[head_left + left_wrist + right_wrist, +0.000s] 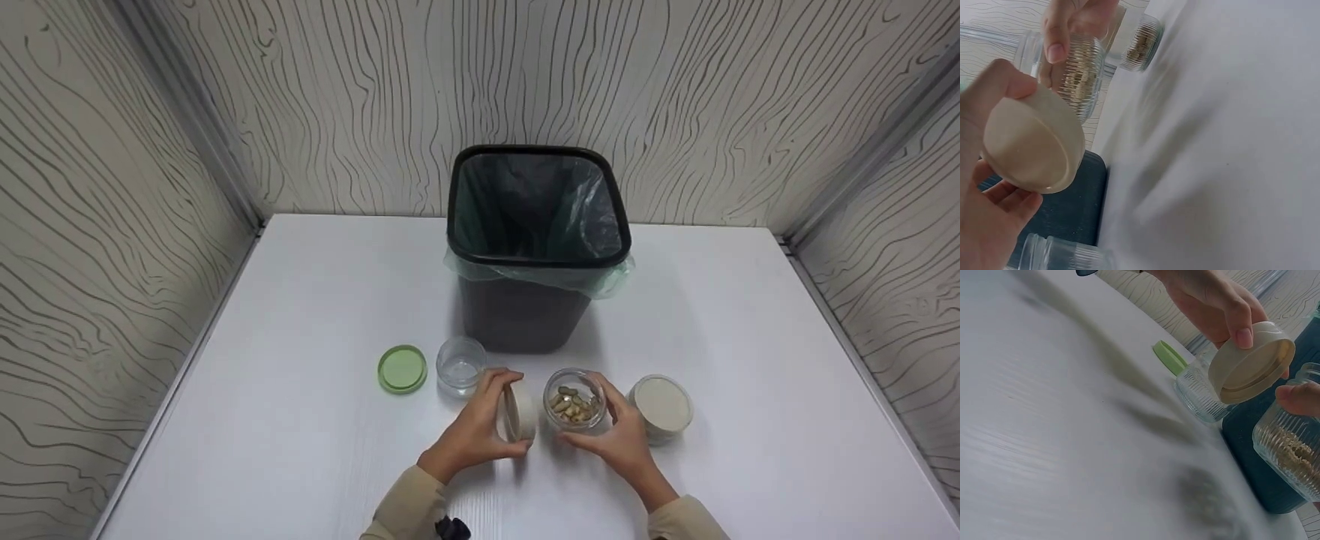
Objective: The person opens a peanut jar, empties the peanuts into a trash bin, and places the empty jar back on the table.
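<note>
My left hand (472, 431) grips a round cream lid (523, 411) by its rim, thumb on one side and fingers on the other. The lid is tilted on edge, its hollow underside visible in the right wrist view. Just to its right, my right hand (615, 435) holds an open ribbed glass jar (557, 373) around its side. Small brown nut-like pieces (574, 406) lie in the bottom of that jar. Lid and jar are apart, with a narrow gap between them in the head view. A second jar with a cream lid on it (661, 405) stands beside my right hand.
An uncovered glass jar (460, 364) with no visible contents stands left of the lid. Near it a green lid (403, 369) lies on the white table (300, 450). Behind them stands a dark bin (517, 315) with a translucent green liner (611, 281). Wood-patterned panels (360, 97) enclose the table.
</note>
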A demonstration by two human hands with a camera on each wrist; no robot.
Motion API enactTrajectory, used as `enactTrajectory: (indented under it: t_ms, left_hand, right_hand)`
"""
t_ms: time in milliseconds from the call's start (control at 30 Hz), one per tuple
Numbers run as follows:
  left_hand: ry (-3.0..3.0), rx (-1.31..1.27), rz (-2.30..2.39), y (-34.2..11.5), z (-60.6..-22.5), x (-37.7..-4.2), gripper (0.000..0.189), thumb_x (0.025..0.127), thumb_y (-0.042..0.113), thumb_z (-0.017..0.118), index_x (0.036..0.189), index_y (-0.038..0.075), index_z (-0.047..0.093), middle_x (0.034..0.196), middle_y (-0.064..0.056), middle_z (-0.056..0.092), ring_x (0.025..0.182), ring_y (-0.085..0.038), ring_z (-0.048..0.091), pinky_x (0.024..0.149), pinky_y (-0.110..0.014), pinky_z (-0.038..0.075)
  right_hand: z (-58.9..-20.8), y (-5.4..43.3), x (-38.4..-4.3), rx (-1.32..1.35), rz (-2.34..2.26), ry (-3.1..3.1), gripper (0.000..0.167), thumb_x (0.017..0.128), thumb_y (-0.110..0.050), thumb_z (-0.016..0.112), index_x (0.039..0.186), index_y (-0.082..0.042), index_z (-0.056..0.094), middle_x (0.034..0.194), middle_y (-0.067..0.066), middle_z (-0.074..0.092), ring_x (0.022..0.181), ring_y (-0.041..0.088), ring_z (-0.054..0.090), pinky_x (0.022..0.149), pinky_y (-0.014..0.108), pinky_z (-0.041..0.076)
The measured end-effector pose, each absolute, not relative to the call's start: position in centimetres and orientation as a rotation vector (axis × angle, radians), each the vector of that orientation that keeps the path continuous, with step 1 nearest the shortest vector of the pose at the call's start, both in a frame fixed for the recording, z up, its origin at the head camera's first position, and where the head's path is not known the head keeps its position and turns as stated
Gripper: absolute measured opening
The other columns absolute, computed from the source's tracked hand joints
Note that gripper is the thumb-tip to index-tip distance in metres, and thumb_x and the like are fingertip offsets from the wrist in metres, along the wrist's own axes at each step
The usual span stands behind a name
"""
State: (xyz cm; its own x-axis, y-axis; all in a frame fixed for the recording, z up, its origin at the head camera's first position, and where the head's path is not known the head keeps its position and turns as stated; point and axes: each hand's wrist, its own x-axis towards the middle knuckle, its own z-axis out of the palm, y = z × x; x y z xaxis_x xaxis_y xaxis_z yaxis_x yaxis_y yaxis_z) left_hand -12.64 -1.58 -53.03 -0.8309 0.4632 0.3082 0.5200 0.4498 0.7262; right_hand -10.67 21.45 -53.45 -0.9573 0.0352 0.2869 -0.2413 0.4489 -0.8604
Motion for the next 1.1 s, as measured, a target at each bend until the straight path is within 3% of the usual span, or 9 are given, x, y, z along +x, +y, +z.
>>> enactTrajectory:
  t_ms: [67, 167, 233, 300, 600, 833, 1100]
  left_hand:
    - [-2.620, -0.884, -1.336, -1.4, -53.2, -12.7, 0.083, 0.066, 0.023, 0.082, 0.136, 0.006, 0.041, 0.133, -0.010, 0.045, 0.127, -0.022, 0.048, 0.108, -0.034, 0.047]
    - [-2.616, -0.876, -1.309, -1.2, -53.4, -12.8, 0.083, 0.067, 0.026, 0.083, 0.135, 0.006, 0.041, 0.132, -0.009, 0.047, 0.126, -0.022, 0.049, 0.108, -0.033, 0.047]
    - [-2.607, -0.869, -1.301, -1.2, -53.6, -12.9, 0.083, 0.068, 0.027, 0.083, 0.135, 0.005, 0.041, 0.132, -0.009, 0.048, 0.126, -0.022, 0.050, 0.108, -0.033, 0.047]
    - [-2.598, -0.863, -1.293, -1.1, -53.7, -12.9, 0.082, 0.068, 0.027, 0.084, 0.135, 0.005, 0.041, 0.132, -0.009, 0.049, 0.126, -0.022, 0.051, 0.108, -0.033, 0.047]
    - [-2.529, -0.895, -1.265, -0.6, -54.5, -13.1, 0.081, 0.068, 0.026, 0.085, 0.133, 0.000, 0.044, 0.127, -0.011, 0.056, 0.117, -0.021, 0.056, 0.104, -0.034, 0.050]
    - [-2.517, -0.859, -1.250, 0.0, -54.9, -13.3, 0.085, 0.068, 0.026, 0.083, 0.138, -0.001, 0.043, 0.126, -0.012, 0.054, 0.117, -0.022, 0.056, 0.103, -0.034, 0.051]
    - [-2.518, -0.752, -1.260, 0.8, -55.5, -13.5, 0.080, 0.068, 0.024, 0.084, 0.133, -0.002, 0.045, 0.127, -0.014, 0.054, 0.118, -0.026, 0.055, 0.103, -0.036, 0.050]
  right_hand:
    - [-53.3, 21.5, -10.6, 0.166, 1.499, -2.451, 0.094, 0.050, -0.010, 0.094, 0.132, 0.006, 0.052, 0.130, 0.023, 0.061, 0.118, -0.023, 0.039, 0.106, 0.011, 0.039]
    - [-53.3, 21.6, -10.6, 0.169, 1.495, -2.451, 0.095, 0.050, -0.012, 0.094, 0.133, 0.005, 0.051, 0.131, 0.021, 0.061, 0.118, -0.023, 0.039, 0.106, 0.012, 0.039]
    - [-53.3, 21.7, -10.6, 0.180, 1.504, -2.439, 0.095, 0.050, -0.010, 0.094, 0.133, 0.005, 0.051, 0.130, 0.022, 0.061, 0.118, -0.023, 0.040, 0.106, 0.012, 0.039]
    - [-53.3, 21.7, -10.7, 0.186, 1.517, -2.425, 0.094, 0.051, -0.009, 0.094, 0.133, 0.005, 0.051, 0.130, 0.024, 0.060, 0.117, -0.023, 0.040, 0.102, -0.001, 0.031]
    - [-53.0, 22.0, -10.7, 0.141, 1.522, -2.426, 0.095, 0.051, -0.004, 0.092, 0.134, 0.010, 0.048, 0.133, 0.029, 0.055, 0.117, -0.026, 0.036, 0.103, -0.001, 0.029]
    - [-53.2, 22.2, -10.9, 0.195, 1.574, -2.312, 0.094, 0.047, 0.004, 0.090, 0.131, 0.015, 0.047, 0.130, 0.038, 0.052, 0.119, -0.025, 0.039, 0.102, -0.002, 0.030]
    - [-53.2, 22.4, -10.9, 0.192, 1.614, -2.296, 0.094, 0.047, 0.008, 0.088, 0.130, 0.018, 0.045, 0.132, 0.040, 0.049, 0.119, -0.025, 0.039, 0.103, -0.002, 0.031]
